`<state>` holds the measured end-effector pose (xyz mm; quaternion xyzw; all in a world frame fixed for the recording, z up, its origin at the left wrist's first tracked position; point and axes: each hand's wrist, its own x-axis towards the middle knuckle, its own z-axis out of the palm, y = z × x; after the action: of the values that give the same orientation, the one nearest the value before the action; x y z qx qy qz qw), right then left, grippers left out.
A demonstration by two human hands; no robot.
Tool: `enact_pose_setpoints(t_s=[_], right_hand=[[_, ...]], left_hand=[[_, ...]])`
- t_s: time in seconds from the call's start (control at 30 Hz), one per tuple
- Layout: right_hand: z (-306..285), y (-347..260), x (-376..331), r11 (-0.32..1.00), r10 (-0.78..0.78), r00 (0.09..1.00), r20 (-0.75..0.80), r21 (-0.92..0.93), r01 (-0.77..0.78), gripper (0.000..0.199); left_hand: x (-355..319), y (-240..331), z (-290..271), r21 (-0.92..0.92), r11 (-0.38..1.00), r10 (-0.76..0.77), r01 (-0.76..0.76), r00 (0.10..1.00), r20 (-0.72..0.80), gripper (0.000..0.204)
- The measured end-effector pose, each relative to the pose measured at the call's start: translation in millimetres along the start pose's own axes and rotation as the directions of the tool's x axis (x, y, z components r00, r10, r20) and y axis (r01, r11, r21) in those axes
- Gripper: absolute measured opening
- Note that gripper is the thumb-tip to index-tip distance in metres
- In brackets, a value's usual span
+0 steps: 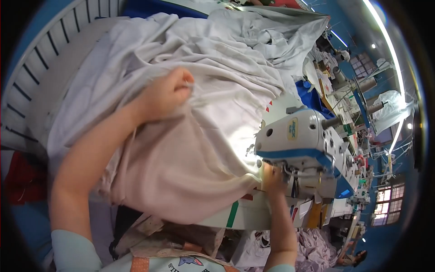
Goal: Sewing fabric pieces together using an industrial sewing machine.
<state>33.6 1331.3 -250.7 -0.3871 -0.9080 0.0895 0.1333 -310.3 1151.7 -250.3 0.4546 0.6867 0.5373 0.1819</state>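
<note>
A large pale fabric [217,113] spreads in folds over the table and hangs toward me at the front. My left hand [170,93] is closed in a fist on the cloth, pinching a fold and pulling it up. At the right stands a white and blue sewing machine [294,136], its lamp shining on the fabric edge. My right hand [273,177] is by the machine's needle area, at the cloth's right edge. The machine head partly hides its fingers, and they are blurred.
A white slatted rail [38,59] curves along the left. Grey cloth [272,29] is heaped at the back. More pale cloth [317,242] lies below the table at right. Further sewing machines [358,86] line the right side. A person [351,258] is at the lower right.
</note>
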Motion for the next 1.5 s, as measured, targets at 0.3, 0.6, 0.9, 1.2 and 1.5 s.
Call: enact_pose_setpoints(t_s=[0.3, 0.6, 0.9, 1.2, 1.5], right_hand=[[-18, -138, -102, 0.468, -0.300, 0.928, -0.223, 0.813, 0.347, 0.055], [-31, -146, -157, 0.602, -0.291, 0.943, -0.162, 0.735, 0.312, 0.018], [-52, -115, -215, 0.534, -0.572, 0.776, -0.265, 0.598, 0.597, 0.041], [-61, -95, -239, 0.661, -0.322, 0.804, -0.500, 0.490, 0.569, 0.036], [-74, -138, -266, 0.500, -0.559, 0.585, -0.588, 0.324, 0.803, 0.033]], left_hand=[[-158, 99, 29, -0.156, 0.980, 0.159, -0.121, 0.951, 0.263, 0.048], [-229, 126, 37, -0.072, 0.987, 0.159, -0.144, 0.938, 0.307, 0.027], [-311, 174, -9, 0.111, 0.742, 0.616, -0.661, 0.738, 0.274, 0.010], [-404, 209, -71, 0.463, 0.543, 0.840, -0.701, 0.450, -0.303, 0.025], [-435, 237, -42, 0.036, 0.503, 0.806, -0.864, 0.483, 0.341, 0.020]])
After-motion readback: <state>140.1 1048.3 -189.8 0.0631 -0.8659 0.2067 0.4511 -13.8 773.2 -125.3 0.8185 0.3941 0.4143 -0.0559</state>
